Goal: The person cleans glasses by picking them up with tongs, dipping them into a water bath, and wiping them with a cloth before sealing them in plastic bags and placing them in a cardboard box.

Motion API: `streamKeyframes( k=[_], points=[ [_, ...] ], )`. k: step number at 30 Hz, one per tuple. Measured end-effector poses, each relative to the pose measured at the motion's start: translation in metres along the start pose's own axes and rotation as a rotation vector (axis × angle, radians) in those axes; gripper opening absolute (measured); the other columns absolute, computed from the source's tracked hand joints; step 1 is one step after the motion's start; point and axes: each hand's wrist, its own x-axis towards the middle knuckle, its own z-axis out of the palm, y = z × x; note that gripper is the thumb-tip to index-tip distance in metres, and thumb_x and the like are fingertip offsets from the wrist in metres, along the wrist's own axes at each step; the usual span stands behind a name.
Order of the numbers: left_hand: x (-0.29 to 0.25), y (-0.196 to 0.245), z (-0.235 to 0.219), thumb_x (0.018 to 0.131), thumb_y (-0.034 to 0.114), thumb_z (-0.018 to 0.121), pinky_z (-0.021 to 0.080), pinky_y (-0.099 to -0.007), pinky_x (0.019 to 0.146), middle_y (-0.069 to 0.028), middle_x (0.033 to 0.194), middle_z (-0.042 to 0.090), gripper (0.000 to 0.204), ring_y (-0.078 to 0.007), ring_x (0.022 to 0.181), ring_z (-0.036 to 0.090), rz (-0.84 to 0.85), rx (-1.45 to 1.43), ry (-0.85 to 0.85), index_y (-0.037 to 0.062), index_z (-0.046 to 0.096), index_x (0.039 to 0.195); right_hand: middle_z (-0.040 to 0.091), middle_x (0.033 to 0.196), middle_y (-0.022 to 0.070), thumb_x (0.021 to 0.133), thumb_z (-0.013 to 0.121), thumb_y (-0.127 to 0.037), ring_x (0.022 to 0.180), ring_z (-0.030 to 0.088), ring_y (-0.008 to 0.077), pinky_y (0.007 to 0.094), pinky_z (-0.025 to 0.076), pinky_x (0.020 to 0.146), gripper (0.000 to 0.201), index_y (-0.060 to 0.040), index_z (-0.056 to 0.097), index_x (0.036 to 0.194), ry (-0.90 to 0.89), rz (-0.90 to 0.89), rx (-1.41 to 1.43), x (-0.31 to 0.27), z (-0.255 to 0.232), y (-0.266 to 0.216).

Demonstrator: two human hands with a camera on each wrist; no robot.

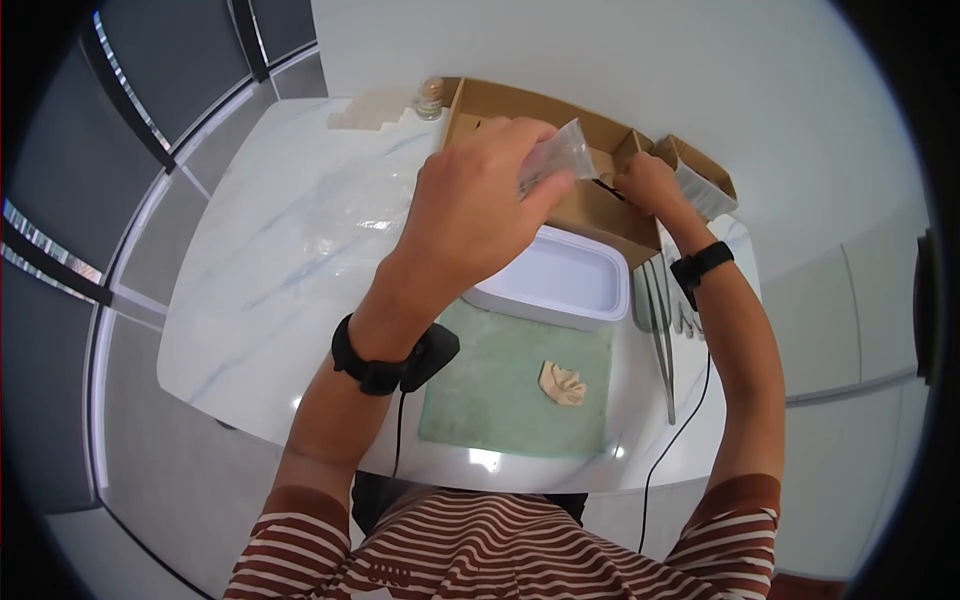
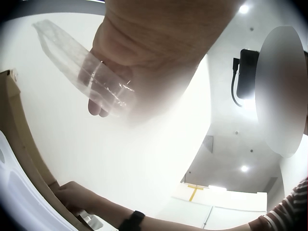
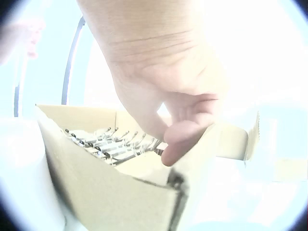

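Note:
My left hand [image 1: 480, 200] is raised over the near side of a long cardboard box [image 1: 500, 97] and grips a clear plastic bag [image 1: 567, 150]. In the left wrist view the bag [image 2: 60, 53] looks long and flattened, passing between thumb and fingers. My right hand [image 1: 648, 183] reaches down at the box's right end, fingers curled. In the right wrist view its fingertips lie at the cardboard edge, beside several slim metal tools [image 3: 120, 147] with dark tips inside the box. A thin dark piece [image 1: 608, 188] shows at those fingertips; I cannot tell whether they pinch it.
A pale plastic basin [image 1: 590, 318] stands in front of the box, partly over a green mat [image 1: 500, 400] bearing a crumpled beige piece [image 1: 563, 384]. Long metal tweezers [image 1: 662, 345] lie to the right. Farther back are a small box [image 1: 712, 185], a lidded jar [image 1: 430, 98] and clear plastic sheeting [image 1: 360, 215].

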Motion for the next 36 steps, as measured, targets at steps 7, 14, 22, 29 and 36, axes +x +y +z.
streamKeyframes(
  k=[7,14,22,29,36],
  points=[
    [-0.004,0.005,0.008,0.085,0.015,0.075,0.054,-0.039,0.091,-0.0189,0.114,0.07,0.041,-0.0337,0.106,0.068,0.027,0.035,-0.099,-0.0008,0.065,0.121,0.071,0.067,0.0125,0.087,0.06,-0.016,0.059,0.072,0.0209,0.0327,0.057,0.059,0.021,0.0021,0.071,0.086,0.363,-0.099,0.498,-0.095,-0.054,0.016],
    [-0.009,0.001,0.023,0.083,0.014,0.076,0.054,-0.039,0.087,-0.017,0.109,0.07,0.038,-0.033,0.102,0.069,0.073,0.105,-0.151,0.0002,0.066,0.117,0.07,0.073,0.0035,0.095,0.062,-0.019,0.062,0.068,0.0088,0.0229,0.05,0.05,0.019,-0.002,0.069,0.091,0.277,-0.133,0.747,-0.195,-0.082,0.019],
    [-0.014,0.005,0.03,0.08,0.011,0.079,0.053,-0.0416,0.082,-0.0143,0.106,0.069,0.037,-0.0332,0.098,0.068,0.14,0.152,-0.139,0.0025,0.066,0.114,0.069,0.07,0.0035,0.092,0.062,-0.018,0.061,0.068,0.0089,0.0236,0.05,0.052,0.018,-0.0023,0.068,0.086,0.084,-0.059,0.794,-0.228,-0.097,0.012],
    [-0.015,0.004,0.031,0.078,0.01,0.079,0.052,-0.0422,0.083,-0.0138,0.104,0.069,0.038,-0.0346,0.097,0.066,0.268,0.119,-0.139,0.0038,0.067,0.114,0.07,0.071,0.0038,0.09,0.063,-0.017,0.061,0.068,0.0093,0.0242,0.051,0.052,0.017,-0.0023,0.068,0.083,-0.021,-0.071,0.785,-0.222,-0.096,0.014],
    [-0.017,0.01,0.031,0.079,0.016,0.081,0.052,-0.0427,0.082,-0.0132,0.101,0.069,0.04,-0.0348,0.095,0.066,0.304,0.143,-0.238,0.0034,0.067,0.114,0.067,0.066,0.0026,0.091,0.064,-0.017,0.059,0.067,0.0089,0.0244,0.051,0.052,0.019,-0.0011,0.07,0.082,0.017,-0.079,0.692,-0.218,-0.098,0.002]
  ],
)
